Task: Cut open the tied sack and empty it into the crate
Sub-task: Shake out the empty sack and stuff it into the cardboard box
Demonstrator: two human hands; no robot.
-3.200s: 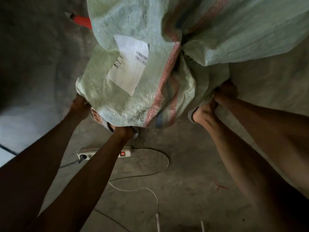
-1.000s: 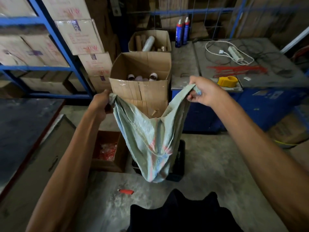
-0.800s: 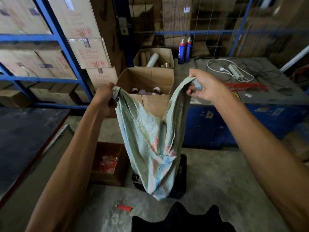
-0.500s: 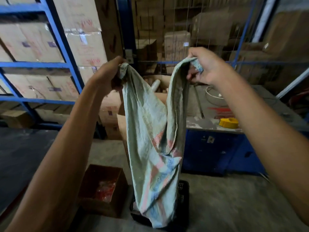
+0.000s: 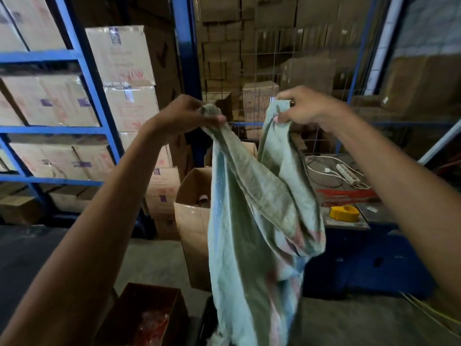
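Observation:
A limp pale green woven sack (image 5: 252, 245) with faded red and blue stripes hangs upside down in front of me. My left hand (image 5: 184, 116) grips one bottom corner and my right hand (image 5: 306, 108) grips the other, both raised to about head height. The sack's lower end drops into a black plastic crate (image 5: 208, 323) on the floor, which is mostly hidden behind the cloth. The crate's contents are barely visible.
An open cardboard box (image 5: 192, 221) stands behind the sack. A small brown box with red items (image 5: 147, 318) sits at lower left. A blue bench (image 5: 361, 245) at right carries a yellow tape dispenser (image 5: 344, 212) and a power strip (image 5: 348, 174). Blue shelving (image 5: 82, 71) holds cartons at left.
Both hands have lifted the sack higher and drawn closer together, and the sack hangs longer and flatter over the crate. The view has tilted upward.

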